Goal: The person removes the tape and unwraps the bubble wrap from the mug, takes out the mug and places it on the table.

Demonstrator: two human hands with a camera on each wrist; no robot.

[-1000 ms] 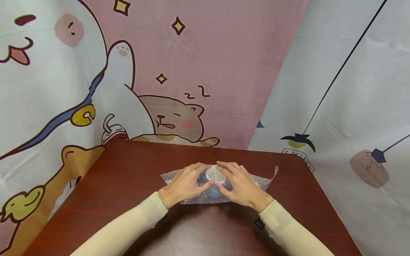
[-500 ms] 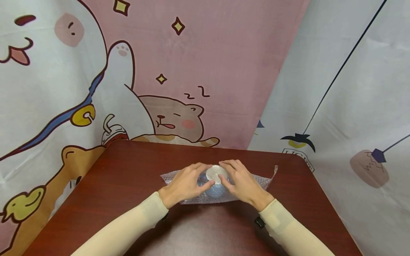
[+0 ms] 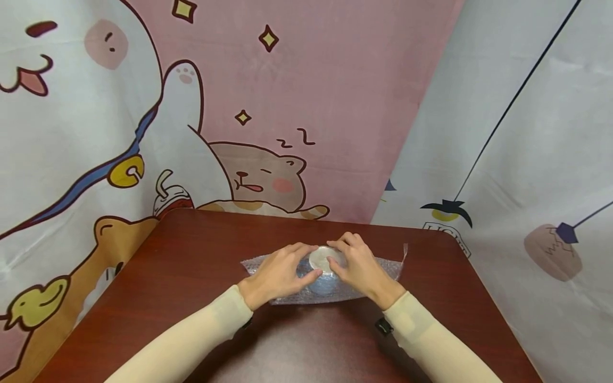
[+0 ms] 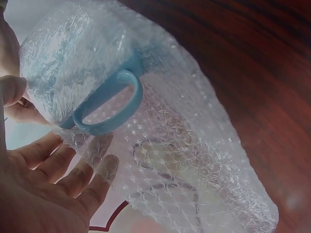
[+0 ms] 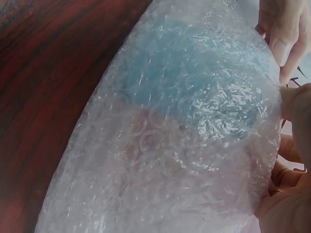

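A light blue mug (image 3: 322,286) stands in bubble wrap (image 3: 389,270), its pale round end facing up. In the left wrist view, the mug's handle (image 4: 114,124) shows clearly beside the wrap. My left hand (image 3: 278,274) holds the mug's left side, thumb in front and fingers (image 4: 77,177) reaching behind the wrap. Across from it, my right hand (image 3: 361,268) grips the wrap at the upper right, its fingers bent and the thumb near the pale end. Blue shows through the wrap (image 5: 160,194) in the right wrist view; the right fingertips (image 5: 290,148) sit at the wrap's edge.
A dark red-brown table (image 3: 201,255) lies under the wrap. Behind and beside it hangs a cloth backdrop (image 3: 335,106) with cartoon animals and lamps. The wrap's loose ends spread to the left and right of the mug.
My right thumb has come off the front of the mug and lifted toward its pale end. The right fingers bend more, and the wrap's right end has shifted slightly left. My left hand stays put.
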